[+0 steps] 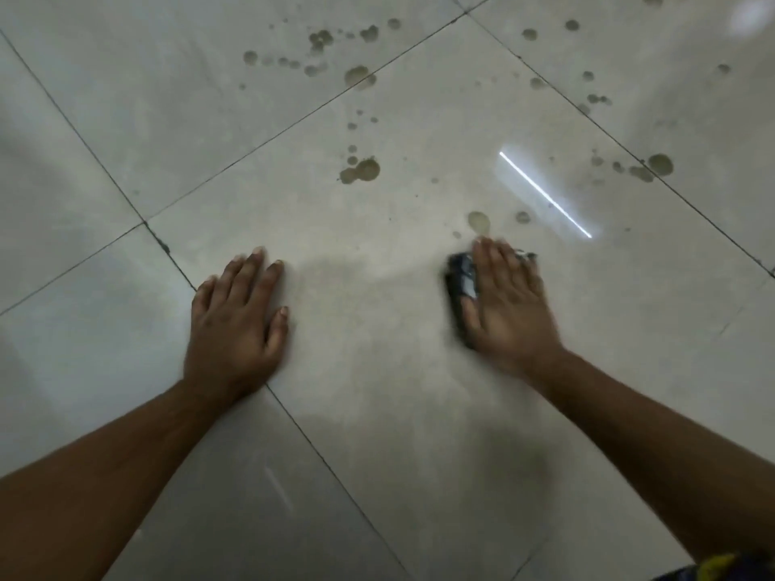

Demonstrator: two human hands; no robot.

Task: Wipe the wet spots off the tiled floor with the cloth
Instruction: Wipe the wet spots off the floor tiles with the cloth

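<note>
While your left hand [235, 316] lies flat on the tiled floor [377, 413] at about eight o'clock from the middle of the head view, fingers straight and holding nothing, your right hand [505, 304] presses the dark cloth [460, 283] down at about three o'clock. Its fingers look straight too, laid over the cloth rather than curled round it, though that hand is blurred, so take this with some caution. Only the cloth's left edge and a pale corner past your fingertips show; the rest sits under your palm.

Just beyond those fingertips, toward twelve o'clock, sits the nearest wet spot [479, 221], with a smaller one [523, 217] beside it. A larger double blot [361, 171] lies toward eleven o'clock, well apart from the cloth, and scattered drops [356, 75] run on to the top edge, with more at one o'clock [659, 164]. Most of the wiping looks to be ahead of you.

Watch the cloth: bunched small under a flat palm, it may slide out sideways on the glossy tile, leaving bare skin to smear water. Reaching for the far drops shifts weight onto your left hand, which could skid if the tile under it is damp. A soaked cloth would only streak the spots wider.
</note>
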